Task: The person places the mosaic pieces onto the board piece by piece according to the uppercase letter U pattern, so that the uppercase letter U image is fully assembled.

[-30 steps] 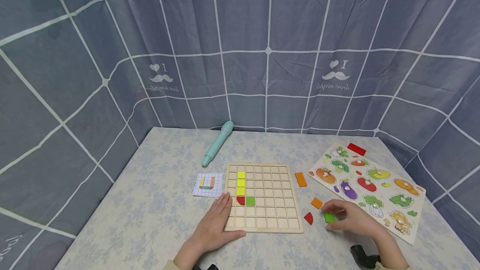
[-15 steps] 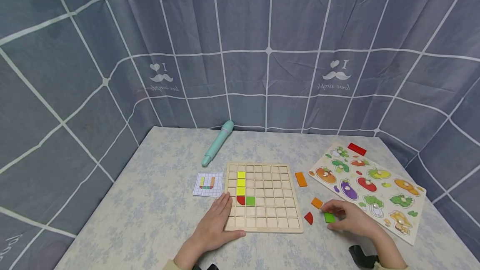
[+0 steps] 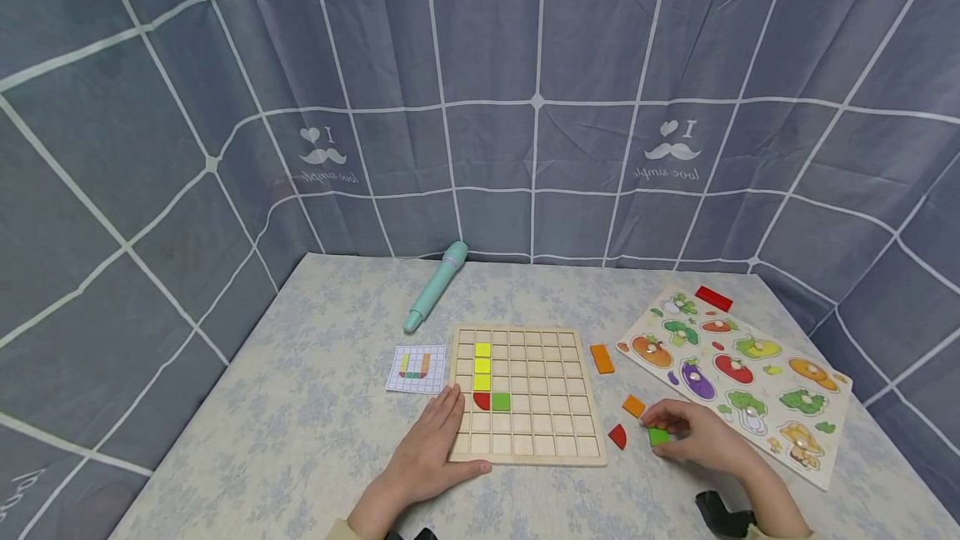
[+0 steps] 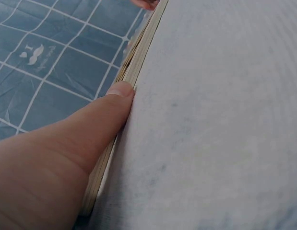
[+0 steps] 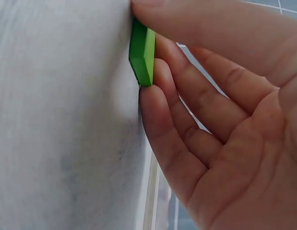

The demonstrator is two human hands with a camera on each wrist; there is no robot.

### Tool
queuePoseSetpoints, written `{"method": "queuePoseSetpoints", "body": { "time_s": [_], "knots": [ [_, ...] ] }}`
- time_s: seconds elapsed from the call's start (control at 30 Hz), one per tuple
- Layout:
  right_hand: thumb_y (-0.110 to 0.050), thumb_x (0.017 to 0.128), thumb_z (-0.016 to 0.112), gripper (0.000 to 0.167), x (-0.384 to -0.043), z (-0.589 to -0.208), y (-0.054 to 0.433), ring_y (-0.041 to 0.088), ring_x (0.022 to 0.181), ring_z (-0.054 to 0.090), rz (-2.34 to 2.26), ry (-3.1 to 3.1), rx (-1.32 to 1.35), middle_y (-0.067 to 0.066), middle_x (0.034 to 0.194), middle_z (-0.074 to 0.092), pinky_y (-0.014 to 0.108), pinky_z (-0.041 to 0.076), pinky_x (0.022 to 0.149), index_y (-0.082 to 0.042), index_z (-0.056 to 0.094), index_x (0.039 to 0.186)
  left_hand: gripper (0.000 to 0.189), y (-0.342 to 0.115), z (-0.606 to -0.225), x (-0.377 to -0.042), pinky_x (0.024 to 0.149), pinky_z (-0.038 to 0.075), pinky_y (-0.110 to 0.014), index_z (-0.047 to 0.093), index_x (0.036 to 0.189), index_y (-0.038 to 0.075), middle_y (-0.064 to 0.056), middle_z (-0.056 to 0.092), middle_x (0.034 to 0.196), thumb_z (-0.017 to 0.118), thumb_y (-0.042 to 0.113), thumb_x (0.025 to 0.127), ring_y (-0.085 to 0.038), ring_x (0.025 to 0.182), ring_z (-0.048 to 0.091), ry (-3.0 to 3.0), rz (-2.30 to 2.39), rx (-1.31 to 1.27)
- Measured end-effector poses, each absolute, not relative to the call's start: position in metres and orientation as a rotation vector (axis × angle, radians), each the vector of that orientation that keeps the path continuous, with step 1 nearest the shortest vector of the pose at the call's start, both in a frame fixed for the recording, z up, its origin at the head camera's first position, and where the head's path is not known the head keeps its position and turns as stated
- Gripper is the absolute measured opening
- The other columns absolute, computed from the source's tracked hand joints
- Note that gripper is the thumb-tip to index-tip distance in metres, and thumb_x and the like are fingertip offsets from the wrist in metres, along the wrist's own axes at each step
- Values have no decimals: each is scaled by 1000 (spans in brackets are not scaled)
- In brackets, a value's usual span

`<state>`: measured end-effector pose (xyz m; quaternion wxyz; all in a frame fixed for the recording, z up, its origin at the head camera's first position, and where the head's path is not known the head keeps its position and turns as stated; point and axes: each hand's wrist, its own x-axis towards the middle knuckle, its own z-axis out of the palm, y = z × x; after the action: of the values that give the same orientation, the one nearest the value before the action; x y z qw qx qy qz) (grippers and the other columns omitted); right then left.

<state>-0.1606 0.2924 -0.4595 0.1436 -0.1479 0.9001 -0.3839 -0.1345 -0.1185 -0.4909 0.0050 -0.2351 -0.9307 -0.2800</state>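
Note:
My left hand (image 3: 420, 452) lies flat with fingers straight on the lower left corner of the wooden grid board (image 3: 540, 447). Its thumb (image 4: 110, 105) presses along the board's front edge in the left wrist view. On the board sit several yellow square tiles (image 3: 482, 366) in a column, a red quarter-circle tile (image 3: 482, 401) below them and a green square tile (image 3: 501, 402) beside it. Right of the board, my right hand (image 3: 705, 438) pinches another green tile (image 5: 143, 52) between thumb and fingers at the tabletop.
Near the right hand lie a red wedge tile (image 3: 617, 437) and two orange tiles (image 3: 633, 406). A vegetable puzzle board (image 3: 738, 390) and a red block (image 3: 713, 298) are farther right. A pattern card (image 3: 390, 382) and a teal stick-shaped object (image 3: 435, 287) lie left and behind.
My right hand shifts very slightly while staying on the green tile. The left hand and the board hold still.

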Motion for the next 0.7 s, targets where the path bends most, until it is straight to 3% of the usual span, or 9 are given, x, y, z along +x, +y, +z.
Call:
{"method": "queuePoseSetpoints", "body": {
  "time_s": [0.7],
  "knots": [
    [-19,74,80,30,-160,-459,284,16,79,55,-1083,2649,-360,-2,90,63,23,49,68,-7,66,99,96,-118,-490,-134,113,16,-45,26,144,-7,-17,20,153,55,61,84,-26,142,13,-2933,-878,-734]
  ]
}}
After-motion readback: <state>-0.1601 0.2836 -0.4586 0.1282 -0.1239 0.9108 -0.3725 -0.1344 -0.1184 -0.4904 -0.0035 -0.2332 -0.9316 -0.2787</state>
